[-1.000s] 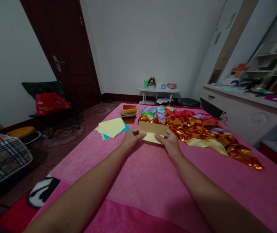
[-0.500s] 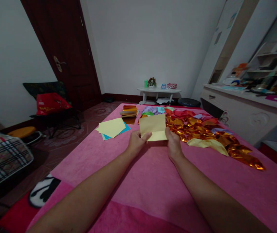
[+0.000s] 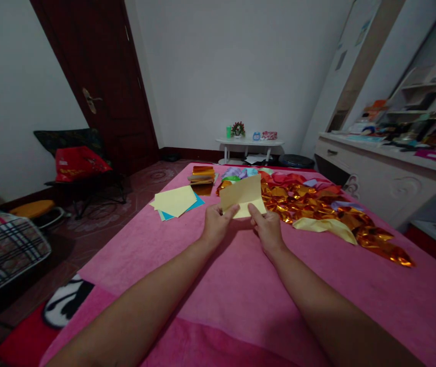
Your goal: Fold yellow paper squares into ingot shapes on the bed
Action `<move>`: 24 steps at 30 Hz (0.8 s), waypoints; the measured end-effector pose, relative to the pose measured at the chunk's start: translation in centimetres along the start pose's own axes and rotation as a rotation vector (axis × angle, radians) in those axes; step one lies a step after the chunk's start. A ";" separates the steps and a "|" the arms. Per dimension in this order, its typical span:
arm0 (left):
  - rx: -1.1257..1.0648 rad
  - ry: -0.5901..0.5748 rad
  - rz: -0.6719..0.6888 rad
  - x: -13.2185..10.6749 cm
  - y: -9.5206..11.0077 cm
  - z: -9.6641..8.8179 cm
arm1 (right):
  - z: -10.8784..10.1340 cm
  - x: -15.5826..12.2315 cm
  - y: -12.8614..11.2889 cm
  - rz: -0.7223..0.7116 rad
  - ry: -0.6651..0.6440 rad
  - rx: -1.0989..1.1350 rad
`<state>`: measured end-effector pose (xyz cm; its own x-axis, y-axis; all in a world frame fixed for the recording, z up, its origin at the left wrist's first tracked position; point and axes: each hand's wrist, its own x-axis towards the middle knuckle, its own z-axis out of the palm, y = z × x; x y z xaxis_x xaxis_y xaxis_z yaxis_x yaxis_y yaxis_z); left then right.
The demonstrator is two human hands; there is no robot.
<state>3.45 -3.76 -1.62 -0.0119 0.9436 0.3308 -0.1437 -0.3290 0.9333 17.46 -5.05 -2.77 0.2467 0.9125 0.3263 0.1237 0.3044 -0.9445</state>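
A pale yellow sheet of paper is held up over the pink cloth, creased across so that its lower part bends toward me. My left hand grips its lower left corner, thumb on the near face. At the lower right, my right hand pinches the same sheet, its thumb lying on the lower part; the fingers behind the paper are hidden. Left of my hands lies a small stack of yellow sheets with a blue sheet poking out beneath.
Shiny orange-gold folded foil pieces spread over the right side of the pink cloth, with a pale yellow folded strip at their near edge. A stack of gold foil sheets lies at the far left. Beyond stands a low white table.
My right hand has shifted left and inward, its thumb now on the front of the paper. The sheet's upper part has tilted, its right side higher. My left hand has barely moved.
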 end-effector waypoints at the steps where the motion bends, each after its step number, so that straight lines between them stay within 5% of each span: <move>1: 0.008 0.017 -0.003 0.4 -0.1 -0.6 | -0.5 0.4 0.2 -0.006 0.039 0.038; 5: 0.033 0.067 -0.018 1.5 -0.4 -3.0 | -2.4 1.8 0.8 -0.007 0.253 0.208; 10: 0.048 -0.013 -0.030 1.4 -0.7 -2.9 | -1.9 1.4 0.8 0.102 -0.133 0.180; 13: 0.071 -0.054 -0.049 1.1 -0.9 -2.1 | -1.0 0.6 0.5 0.067 -0.207 0.079; 21: 0.112 0.258 -0.006 2.2 -0.5 -4.0 | -1.5 0.7 0.8 0.032 -0.016 0.088; 24: 0.033 0.107 -0.033 1.3 -0.2 -3.0 | -1.3 0.7 0.8 0.012 0.066 0.096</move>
<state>0.54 -2.40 -1.76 -0.1137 0.9520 0.2843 -0.1129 -0.2967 0.9483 18.93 -4.56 -3.23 0.3109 0.8970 0.3142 0.0289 0.3215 -0.9465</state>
